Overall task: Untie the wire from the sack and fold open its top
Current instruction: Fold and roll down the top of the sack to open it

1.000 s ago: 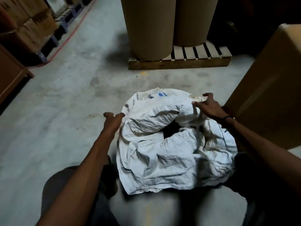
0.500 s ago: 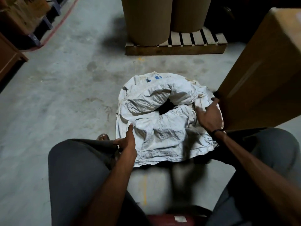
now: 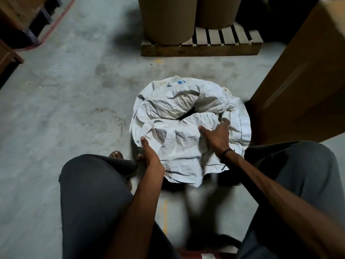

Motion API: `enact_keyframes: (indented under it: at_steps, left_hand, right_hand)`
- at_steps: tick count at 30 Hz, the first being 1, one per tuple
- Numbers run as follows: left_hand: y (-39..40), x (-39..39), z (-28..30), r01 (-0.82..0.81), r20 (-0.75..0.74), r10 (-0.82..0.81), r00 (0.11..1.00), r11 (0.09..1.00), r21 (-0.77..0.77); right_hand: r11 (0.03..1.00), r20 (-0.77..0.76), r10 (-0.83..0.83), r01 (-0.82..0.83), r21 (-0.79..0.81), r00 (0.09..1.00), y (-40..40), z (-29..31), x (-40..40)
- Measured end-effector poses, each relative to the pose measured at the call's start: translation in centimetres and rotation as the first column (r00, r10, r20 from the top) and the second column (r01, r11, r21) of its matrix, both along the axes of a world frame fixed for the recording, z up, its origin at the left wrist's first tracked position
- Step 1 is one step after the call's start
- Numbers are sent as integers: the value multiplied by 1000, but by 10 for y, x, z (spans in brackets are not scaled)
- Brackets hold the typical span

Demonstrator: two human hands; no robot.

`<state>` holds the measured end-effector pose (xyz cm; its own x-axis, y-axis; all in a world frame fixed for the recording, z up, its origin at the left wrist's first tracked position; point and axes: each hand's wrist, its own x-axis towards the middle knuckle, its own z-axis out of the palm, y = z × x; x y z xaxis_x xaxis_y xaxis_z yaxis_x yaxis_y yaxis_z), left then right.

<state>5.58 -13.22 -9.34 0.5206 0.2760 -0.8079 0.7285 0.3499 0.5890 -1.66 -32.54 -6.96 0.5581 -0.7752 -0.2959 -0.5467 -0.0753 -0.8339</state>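
A white woven sack [image 3: 179, 109] with blue print at its far edge stands on the concrete floor in front of me. Its top is rolled outward into a thick crumpled collar around a small dark opening [image 3: 186, 115]. My left hand [image 3: 148, 155] grips the near-left edge of the folded cloth, thumb on top. My right hand [image 3: 217, 136] lies on the near-right part of the collar with fingers spread, pressing the cloth. No wire shows anywhere on the sack.
A large cardboard box [image 3: 306, 75] stands close on the sack's right. Beyond, a wooden pallet [image 3: 201, 47] carries two big brown cardboard rolls [image 3: 166, 19]. My knees in grey trousers [image 3: 93, 193] flank the sack. Stacked pallets and boxes [image 3: 20, 19] line the far left.
Both hands have come from the sack's far sides to its near edge. My right hand slid inward onto the collar. The view lowered and my knees came in.
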Motion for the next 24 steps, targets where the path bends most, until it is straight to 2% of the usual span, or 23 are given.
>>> enact_keyframes:
  at_steps: [3,4,6,8,11,13,14,16,17,19,21,24]
  left_hand:
    - [-13,8,25,-52,139,50,989,999,7]
    - [-13,10,28,-77,185,82,979,996,-34]
    - [-12,14,40,-97,218,168,961,948,-305]
    - [-6,18,53,-11,224,157,962,840,-543]
    - [-1,23,61,23,209,127,970,804,-594]
    - [2,19,71,79,215,42,976,848,-523]
    - [5,16,79,138,184,-66,981,899,-417]
    - [11,9,83,227,47,-224,973,971,-74]
    - [15,7,80,222,-7,-223,975,968,120]
    - [17,7,82,174,84,-224,971,903,393]
    - [8,4,91,177,188,-287,939,875,451]
    - [-4,-1,97,320,189,-385,903,898,302]
  right_hand:
    - [988,117,-156,151,44,981,-11,14,6]
    - [982,153,-182,173,73,971,-15,18,8]
    - [966,224,-237,204,161,945,-23,29,12]
    - [926,290,-322,236,296,901,-31,40,20]
    - [815,337,-484,276,509,808,-42,56,27]
    - [782,347,-534,296,548,771,-44,60,27]
    - [783,351,-545,312,539,762,-44,59,25]
    - [806,378,-536,326,493,755,-42,58,23]
    - [828,394,-512,317,463,763,-40,59,21]
    - [873,416,-445,280,400,793,-34,62,20]
    - [901,433,-400,259,349,808,-28,65,18]
    - [927,444,-365,277,252,818,-15,72,15]
